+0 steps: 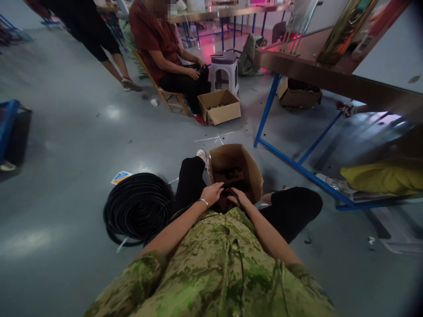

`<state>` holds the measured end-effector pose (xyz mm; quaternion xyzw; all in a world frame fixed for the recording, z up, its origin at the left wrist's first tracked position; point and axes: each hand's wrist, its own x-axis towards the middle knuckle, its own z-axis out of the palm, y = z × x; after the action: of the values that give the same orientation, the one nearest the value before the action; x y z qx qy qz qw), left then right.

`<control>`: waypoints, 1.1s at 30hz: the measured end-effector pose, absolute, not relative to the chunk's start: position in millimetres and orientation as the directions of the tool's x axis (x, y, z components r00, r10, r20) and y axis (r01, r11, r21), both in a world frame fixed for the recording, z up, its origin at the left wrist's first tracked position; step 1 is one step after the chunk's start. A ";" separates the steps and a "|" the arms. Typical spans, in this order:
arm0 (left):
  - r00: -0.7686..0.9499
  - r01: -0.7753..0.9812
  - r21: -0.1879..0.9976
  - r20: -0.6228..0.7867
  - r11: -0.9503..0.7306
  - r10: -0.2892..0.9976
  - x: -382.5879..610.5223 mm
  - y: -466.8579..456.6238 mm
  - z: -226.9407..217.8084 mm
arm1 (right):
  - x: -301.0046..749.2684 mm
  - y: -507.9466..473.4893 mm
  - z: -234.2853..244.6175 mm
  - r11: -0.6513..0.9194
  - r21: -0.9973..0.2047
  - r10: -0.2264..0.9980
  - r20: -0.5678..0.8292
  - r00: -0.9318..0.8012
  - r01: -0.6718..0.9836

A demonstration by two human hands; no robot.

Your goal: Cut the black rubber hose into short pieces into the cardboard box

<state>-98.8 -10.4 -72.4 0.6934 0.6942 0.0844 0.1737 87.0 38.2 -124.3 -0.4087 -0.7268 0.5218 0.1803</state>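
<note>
I sit with my legs apart around an open cardboard box (251, 169) that holds small dark pieces. My left hand (211, 193) is closed around a black cable (231, 191) at the box's near edge; a bracelet is on that wrist. My right hand (240, 199) is closed too, pinching the same black cable close beside the left hand. The cable runs down to my lap. What is at the cable's end is too small to make out.
A big coil of black cable (137, 207) lies on the grey floor at my left. A seated person (165, 48) works over another cardboard box (220, 106) ahead. A blue-legged workbench (330, 75) stands at the right, with a yellow bag (383, 178) beneath it.
</note>
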 end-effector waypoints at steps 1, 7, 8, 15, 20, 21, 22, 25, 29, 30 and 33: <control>0.029 0.935 0.355 -0.128 0.019 0.991 -98.9 -10.4 -72.9 | 86.9 38.4 -124.8 0.122 -0.904 0.782 -0.166 -0.600 0.410; 0.042 0.934 0.358 -0.120 0.004 0.992 -100.3 -9.7 -77.7 | 89.4 37.8 -126.4 0.149 -0.903 0.783 -0.140 -0.605 0.403; 0.041 0.932 0.363 -0.114 0.003 0.993 -100.8 -9.4 -78.4 | 90.0 37.5 -126.1 0.145 -0.901 0.786 -0.145 -0.601 0.408; 0.042 0.913 0.409 -0.092 0.000 0.995 -105.0 -8.1 -79.7 | 92.3 35.8 -122.4 0.178 -0.902 0.784 -0.111 -0.610 0.394; 0.007 0.905 0.423 -0.124 0.046 0.992 -105.3 -7.7 -78.8 | 93.1 35.4 -118.9 0.257 -0.864 0.785 -0.074 -0.615 0.432; 0.006 0.903 0.426 -0.130 0.050 0.992 -105.1 -7.6 -78.5 | 92.9 35.0 -118.5 0.266 -0.850 0.791 -0.077 -0.607 0.455; 0.005 0.903 0.427 -0.138 0.054 0.990 -104.7 -7.5 -78.1 | 92.4 34.5 -118.2 0.273 -0.833 0.798 -0.084 -0.597 0.482; -0.008 0.920 0.384 -0.193 0.083 0.981 -102.5 -6.9 -76.1 | 89.9 32.2 -118.0 0.279 -0.772 0.810 -0.130 -0.571 0.571; -0.033 0.944 0.309 -0.261 0.116 0.965 -99.4 -5.5 -73.1 | 84.1 29.4 -119.2 0.238 -0.716 0.831 -0.200 -0.520 0.656; -0.035 0.947 0.299 -0.274 0.120 0.961 -98.8 -5.3 -72.7 | 82.5 29.2 -119.9 0.220 -0.719 0.836 -0.209 -0.508 0.659; -0.029 0.957 0.264 -0.326 0.121 0.945 -97.8 -5.1 -72.4 | 79.5 30.3 -123.6 0.071 -0.786 0.872 -0.250 -0.421 0.614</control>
<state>-97.8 -5.1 -72.4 0.6628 0.7173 -0.0140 0.2146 79.5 30.3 -123.6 -0.5179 -0.7171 0.4431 0.1454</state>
